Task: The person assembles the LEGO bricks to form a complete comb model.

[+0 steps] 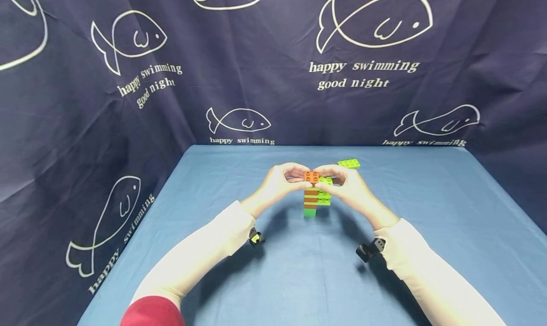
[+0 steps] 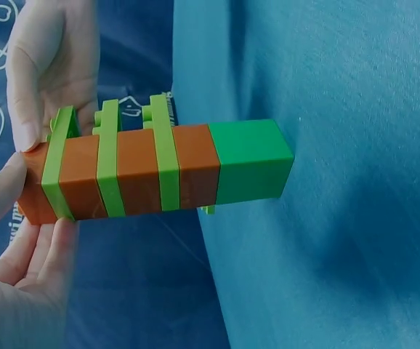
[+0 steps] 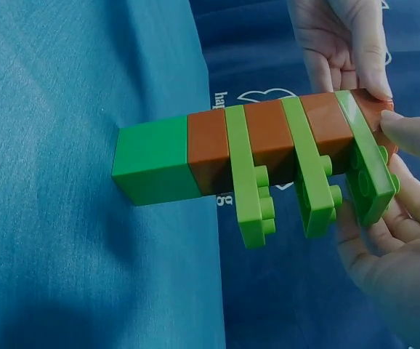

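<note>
A tower of toy building blocks [image 1: 310,206] stands upright on the table, with a green block [image 2: 250,161] at its foot. Above it, brown-orange blocks [image 3: 268,129] alternate with lime-green plates [image 3: 245,182], whose studded ends stick out to the right side. My left hand [image 1: 278,182] pinches the top brown-orange block [image 1: 311,176] from the left, thumb in front and fingers behind. From the other side my right hand [image 1: 348,186] pinches around the same block and the uppermost plate. The right wrist view shows the topmost plate [image 3: 370,163] slightly tilted against the others.
A loose lime-green plate [image 1: 349,163] lies behind the right hand near the table's far edge. The blue cloth-covered table [image 1: 307,278] meets a dark blue curtain [image 1: 290,88] with white fish drawings at the back and left.
</note>
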Available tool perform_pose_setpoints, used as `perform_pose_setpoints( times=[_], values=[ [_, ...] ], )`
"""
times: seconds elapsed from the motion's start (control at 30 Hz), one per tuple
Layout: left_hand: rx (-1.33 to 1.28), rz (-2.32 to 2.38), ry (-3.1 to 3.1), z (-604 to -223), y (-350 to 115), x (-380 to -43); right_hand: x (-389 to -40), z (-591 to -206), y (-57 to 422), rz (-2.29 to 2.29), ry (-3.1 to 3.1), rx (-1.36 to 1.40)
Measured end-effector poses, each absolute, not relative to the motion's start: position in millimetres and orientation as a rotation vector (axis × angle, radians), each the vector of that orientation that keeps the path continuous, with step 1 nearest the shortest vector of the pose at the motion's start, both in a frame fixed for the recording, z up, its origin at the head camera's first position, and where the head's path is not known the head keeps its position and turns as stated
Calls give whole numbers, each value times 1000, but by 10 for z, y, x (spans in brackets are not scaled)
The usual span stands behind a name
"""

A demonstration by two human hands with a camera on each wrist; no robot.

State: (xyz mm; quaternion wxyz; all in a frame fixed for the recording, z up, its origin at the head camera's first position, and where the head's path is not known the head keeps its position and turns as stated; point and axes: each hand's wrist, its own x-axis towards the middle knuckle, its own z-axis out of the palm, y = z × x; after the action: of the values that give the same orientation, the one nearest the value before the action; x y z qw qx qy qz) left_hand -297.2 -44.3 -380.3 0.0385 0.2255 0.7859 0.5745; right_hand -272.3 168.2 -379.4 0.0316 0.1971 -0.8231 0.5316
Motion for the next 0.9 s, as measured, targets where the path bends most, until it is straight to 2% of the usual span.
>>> perform_pose_setpoints(
  times=[0.37, 0.7, 0.9],
  values=[
    [642, 1829, 2372, -3833, -438, -2974, -2850, -3803, 1813, 1657, -2509, 666],
    [601, 1830, 2387, -3867, -455, -2989, -3025, -3790, 2096, 1531, -2567, 474],
    [603, 1800, 2403, -3851, -416, -2976, -3197, -3830, 2270, 1394, -2610, 452]
  ],
)
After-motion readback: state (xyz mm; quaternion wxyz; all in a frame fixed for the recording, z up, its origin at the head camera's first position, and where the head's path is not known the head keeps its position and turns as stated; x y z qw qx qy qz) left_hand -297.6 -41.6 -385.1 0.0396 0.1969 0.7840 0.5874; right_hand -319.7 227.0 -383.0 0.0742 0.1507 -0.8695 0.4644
